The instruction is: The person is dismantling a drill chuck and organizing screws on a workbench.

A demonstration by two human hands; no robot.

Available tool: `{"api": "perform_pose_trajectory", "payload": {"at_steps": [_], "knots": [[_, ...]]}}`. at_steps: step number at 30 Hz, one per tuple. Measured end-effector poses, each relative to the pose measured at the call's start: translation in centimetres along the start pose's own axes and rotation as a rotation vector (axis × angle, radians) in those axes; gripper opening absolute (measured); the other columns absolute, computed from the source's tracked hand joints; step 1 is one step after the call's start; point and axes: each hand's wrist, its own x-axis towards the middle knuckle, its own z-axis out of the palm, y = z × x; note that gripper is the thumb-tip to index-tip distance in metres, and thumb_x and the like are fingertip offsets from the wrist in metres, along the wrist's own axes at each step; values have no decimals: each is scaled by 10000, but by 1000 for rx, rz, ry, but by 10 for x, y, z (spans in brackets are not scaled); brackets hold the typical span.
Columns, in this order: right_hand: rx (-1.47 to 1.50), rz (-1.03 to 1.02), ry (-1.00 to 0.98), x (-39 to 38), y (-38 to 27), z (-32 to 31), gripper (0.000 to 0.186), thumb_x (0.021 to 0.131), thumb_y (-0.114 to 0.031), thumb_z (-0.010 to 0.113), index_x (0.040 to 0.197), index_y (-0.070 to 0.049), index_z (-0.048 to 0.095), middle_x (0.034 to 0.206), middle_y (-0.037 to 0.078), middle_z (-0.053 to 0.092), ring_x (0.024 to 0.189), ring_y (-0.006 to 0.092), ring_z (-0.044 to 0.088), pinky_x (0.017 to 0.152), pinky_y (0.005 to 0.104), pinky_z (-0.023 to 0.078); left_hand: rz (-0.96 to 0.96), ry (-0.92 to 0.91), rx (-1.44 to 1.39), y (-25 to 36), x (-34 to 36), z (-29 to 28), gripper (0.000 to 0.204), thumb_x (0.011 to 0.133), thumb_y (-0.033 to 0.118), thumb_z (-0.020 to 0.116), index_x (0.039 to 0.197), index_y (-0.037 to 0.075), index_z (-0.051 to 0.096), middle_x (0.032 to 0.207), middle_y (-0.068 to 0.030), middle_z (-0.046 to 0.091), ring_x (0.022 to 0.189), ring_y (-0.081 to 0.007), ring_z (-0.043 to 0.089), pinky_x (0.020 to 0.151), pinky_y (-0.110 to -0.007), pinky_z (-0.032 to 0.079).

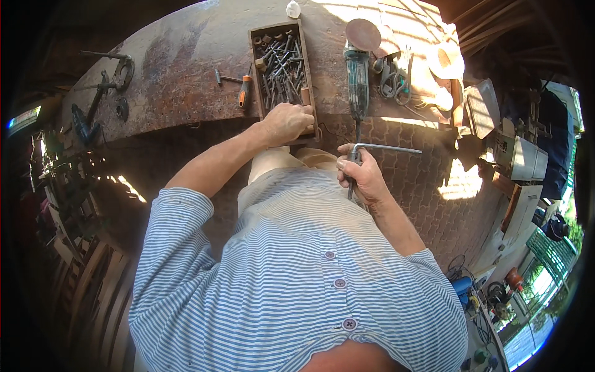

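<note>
My left hand [288, 124] rests over the near end of a long wooden box [253, 43], with its fingers curled; what they grip, if anything, is hidden. Loose bolts and metal rods [286, 71] fill the box in a jumble. My right hand [365, 177] is closed around an L-shaped metal rod [390, 147], like a large hex key. Its long arm points right and its other leg runs down through my fingers. Just beyond this hand, an angle grinder [356, 80] with a round disc [363, 35] lies on the workbench [204, 68].
An orange-and-black handled tool [245, 92] lies left of the box. A metal clamp [124, 71] sits at the bench's left end. Scissors and a coiled cord [390, 84] are right of the grinder. Wooden slats [93, 291] stand at lower left, above a brick-paved floor [415, 180].
</note>
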Motion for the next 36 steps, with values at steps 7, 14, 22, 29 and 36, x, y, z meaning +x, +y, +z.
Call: {"api": "perform_pose_trajectory", "payload": {"at_steps": [7, 14, 22, 29, 36], "knots": [[-44, -71, -172, -11, -16, 15, 544, 922, -77, 803, 1388, 37, 546, 1069, 99, 656, 827, 175, 684, 675, 315, 562, -36, -234, 175, -13, -7, -4, 82, 887, 111, 726, 905, 41, 689, 1129, -163, 680, 916, -345, 771, 757, -495, 611], [505, -68, -334, 7, -5, 2, 410, 1129, -306, 532, 1386, 12, 572, 1171, 182, 719, 1031, 321, 742, 846, 447, 633, -173, -112, 181, 0, -1, 16, 94, 948, 109, 656, 933, 23, 689, 1042, -170, 686, 912, -360, 764, 771, -507, 605], [768, -124, -12, 17, -6, 3, 335, 1172, -321, 498, 1277, -20, 600, 1269, 227, 701, 1254, 444, 680, 1046, 554, 593, -110, -23, 283, -2, 3, 21, 106, 911, 135, 703, 970, 64, 754, 1010, -121, 738, 982, -298, 770, 845, -451, 619], [823, -240, 267, 13, 2, -18, 245, 1147, -299, 585, 1222, -69, 553, 1232, 195, 699, 1203, 387, 709, 1050, 554, 599, -135, 45, 67, -13, 9, 22, 198, 868, 145, 708, 1016, 24, 761, 1015, -164, 730, 1006, -373, 750, 886, -484, 610], [826, -284, 371, 5, 5, -24, 253, 1138, -308, 605, 1213, -77, 533, 1211, 177, 706, 1166, 363, 721, 1041, 525, 607, -176, -23, 35, -16, 8, 9, 165, 809, 70, 654, 920, -8, 748, 1047, -200, 742, 1012, -405, 739, 876, -518, 601]]}}
